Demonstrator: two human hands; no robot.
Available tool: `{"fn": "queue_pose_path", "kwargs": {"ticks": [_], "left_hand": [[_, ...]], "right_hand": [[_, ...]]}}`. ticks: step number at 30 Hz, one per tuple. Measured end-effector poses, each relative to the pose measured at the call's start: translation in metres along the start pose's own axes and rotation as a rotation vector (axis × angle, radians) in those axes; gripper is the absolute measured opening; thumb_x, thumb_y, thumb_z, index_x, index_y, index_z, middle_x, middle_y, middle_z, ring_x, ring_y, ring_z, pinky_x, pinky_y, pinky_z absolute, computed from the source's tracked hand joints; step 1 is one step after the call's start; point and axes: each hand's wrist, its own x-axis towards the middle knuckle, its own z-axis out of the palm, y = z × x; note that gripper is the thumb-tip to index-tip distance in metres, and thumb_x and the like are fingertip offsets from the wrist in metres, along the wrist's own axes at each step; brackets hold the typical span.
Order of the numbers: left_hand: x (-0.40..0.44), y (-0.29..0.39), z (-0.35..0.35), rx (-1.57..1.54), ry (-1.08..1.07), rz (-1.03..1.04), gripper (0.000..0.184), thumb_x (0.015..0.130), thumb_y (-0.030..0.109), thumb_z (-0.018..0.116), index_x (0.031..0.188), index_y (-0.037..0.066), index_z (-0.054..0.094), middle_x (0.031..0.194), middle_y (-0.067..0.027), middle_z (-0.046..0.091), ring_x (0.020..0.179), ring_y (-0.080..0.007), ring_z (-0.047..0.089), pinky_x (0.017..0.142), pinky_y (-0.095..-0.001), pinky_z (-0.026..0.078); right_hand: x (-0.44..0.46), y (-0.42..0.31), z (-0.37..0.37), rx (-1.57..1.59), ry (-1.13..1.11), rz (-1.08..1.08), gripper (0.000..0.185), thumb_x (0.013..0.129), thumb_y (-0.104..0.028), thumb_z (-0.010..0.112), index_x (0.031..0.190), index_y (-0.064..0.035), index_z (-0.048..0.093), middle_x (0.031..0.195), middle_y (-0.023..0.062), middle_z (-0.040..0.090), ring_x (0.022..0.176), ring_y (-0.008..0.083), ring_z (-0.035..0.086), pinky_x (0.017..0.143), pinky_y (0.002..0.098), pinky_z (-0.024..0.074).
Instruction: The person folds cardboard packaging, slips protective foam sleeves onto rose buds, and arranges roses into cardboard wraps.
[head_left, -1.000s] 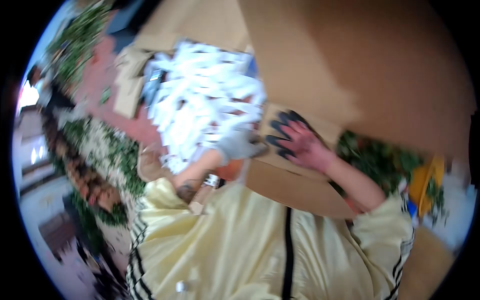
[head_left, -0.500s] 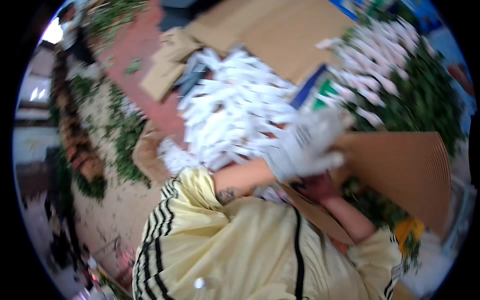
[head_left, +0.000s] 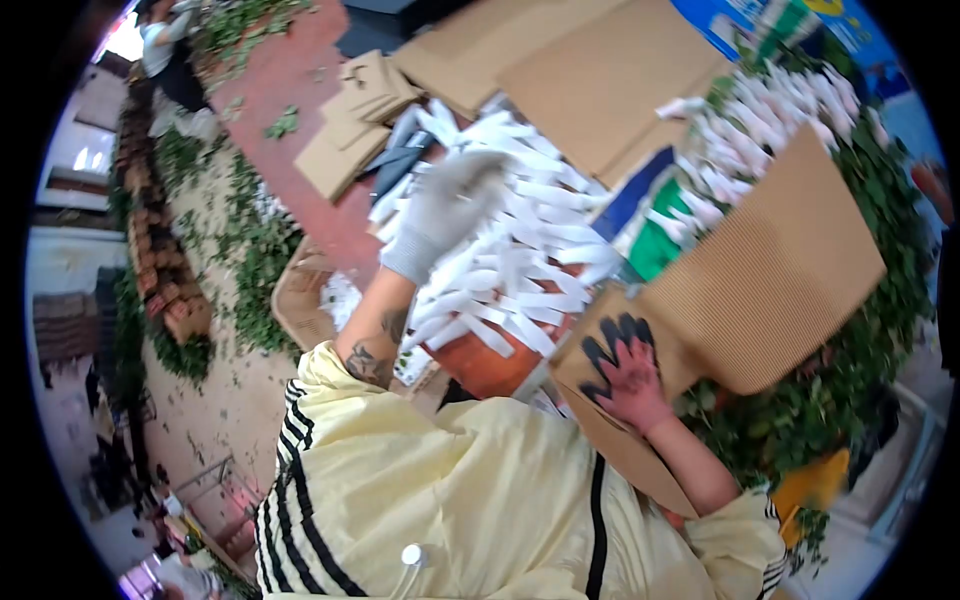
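My left hand, in a grey-white glove, is over a pile of white strips spread on a reddish surface. Motion blurs its fingers, so I cannot tell whether it grips a strip. My right hand, in a red glove with black fingers, lies with fingers spread on a bent piece of brown corrugated cardboard. Behind the cardboard, at the right, leafy stems carry heads wrapped in pinkish white.
Folded brown cardboard pieces lie beyond the strips, with a flat cardboard sheet at the back. A brown basket stands at left. Leaves litter the floor. Another person is at the far left.
My left hand has moved left, from above the cardboard to the white strips. The cardboard flap now stands higher and further back, and my right hand shows with fingers spread.
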Motion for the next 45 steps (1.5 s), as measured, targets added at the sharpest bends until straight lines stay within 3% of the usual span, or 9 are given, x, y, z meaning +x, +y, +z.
{"fn": "queue_pose_path", "kwargs": {"ticks": [4,12,16,18,19,21,30,40,45], "left_hand": [[0.003,-0.124,-0.096,0.808,0.192,-0.386,0.032,0.079,0.029,0.060,0.103,0.008,0.064,0.100,-0.0181,0.064,0.092,-0.0324,0.061,0.080,-0.0398,0.048],[0.053,-0.193,-0.127,0.969,0.471,-0.029,0.054,0.076,0.040,0.061,0.122,0.011,0.055,0.118,-0.0177,0.058,0.109,-0.0327,0.055,0.093,-0.0399,0.042],[0.118,-0.205,-0.135,1.030,0.489,-0.146,0.068,0.070,0.043,0.067,0.127,0.009,0.050,0.120,-0.0177,0.058,0.110,-0.0326,0.055,0.094,-0.0397,0.042],[0.146,-0.187,-0.149,0.375,0.579,-0.938,0.072,0.065,0.045,0.071,0.124,0.008,0.054,0.120,-0.0179,0.058,0.108,-0.0315,0.057,0.093,-0.0391,0.043],[0.152,-0.207,-0.152,0.357,0.592,-0.928,0.072,0.065,0.045,0.071,0.124,0.008,0.054,0.120,-0.0179,0.058,0.108,-0.0315,0.057,0.093,-0.0391,0.043],[0.153,-0.267,-0.153,0.470,0.198,-0.829,0.063,0.065,0.046,0.072,0.114,0.007,0.063,0.116,-0.0172,0.061,0.105,-0.0302,0.060,0.089,-0.0395,0.046],[0.151,-0.178,-0.170,0.612,0.210,-1.005,0.036,0.075,0.042,0.064,0.078,0.006,0.071,0.070,-0.0062,0.068,0.068,-0.0172,0.065,0.066,-0.0329,0.048],[0.161,-0.137,-0.206,0.782,0.265,-0.724,0.035,0.075,0.039,0.054,0.082,0.009,0.069,0.076,-0.0073,0.068,0.074,-0.0186,0.066,0.068,-0.0328,0.049],[0.115,-0.120,-0.184,-0.443,0.454,0.138,0.021,0.092,0.024,0.044,0.078,0.013,0.055,0.070,-0.0016,0.051,0.062,-0.0131,0.047,0.058,-0.0298,0.038]], "right_hand": [[0.007,0.001,0.005,-0.058,0.072,-0.045,0.062,0.070,-0.047,0.065,0.123,-0.0176,0.055,0.133,0.0216,0.037,0.128,0.0431,0.026,0.107,0.0555,0.0160],[0.010,0.002,0.011,-0.010,-0.147,0.060,0.060,0.073,-0.051,0.058,0.122,-0.0166,0.054,0.125,0.0224,0.041,0.125,0.0449,0.027,0.106,0.0561,0.0175],[0.007,0.006,0.022,-0.043,-0.138,0.048,0.061,0.071,-0.051,0.060,0.121,-0.0154,0.055,0.124,0.0230,0.042,0.125,0.0460,0.028,0.106,0.0560,0.0184],[0.007,0.006,0.025,-0.062,-0.120,0.036,0.061,0.071,-0.051,0.060,0.120,-0.0153,0.056,0.124,0.0230,0.042,0.125,0.0460,0.028,0.106,0.0559,0.0184],[0.005,0.006,0.026,-0.069,-0.117,0.032,0.061,0.071,-0.051,0.060,0.120,-0.0152,0.056,0.124,0.0229,0.042,0.125,0.0460,0.028,0.106,0.0558,0.0184],[0.003,0.007,0.027,-0.077,-0.119,0.029,0.061,0.071,-0.051,0.061,0.120,-0.0151,0.056,0.124,0.0229,0.042,0.125,0.0459,0.028,0.106,0.0557,0.0185],[-0.005,0.013,0.041,-0.193,-0.061,0.002,0.061,0.069,-0.051,0.062,0.118,-0.0147,0.058,0.124,0.0227,0.042,0.125,0.0458,0.028,0.106,0.0553,0.0187],[0.004,0.007,0.019,-0.049,-0.044,0.014,0.056,0.068,-0.050,0.064,0.111,-0.0139,0.059,0.123,0.0213,0.043,0.121,0.0438,0.032,0.105,0.0549,0.0209],[-0.003,0.010,0.030,-0.001,0.123,-0.035,0.061,0.074,-0.052,0.059,0.122,-0.0156,0.053,0.135,0.0197,0.037,0.128,0.0408,0.029,0.108,0.0523,0.0190]]}}
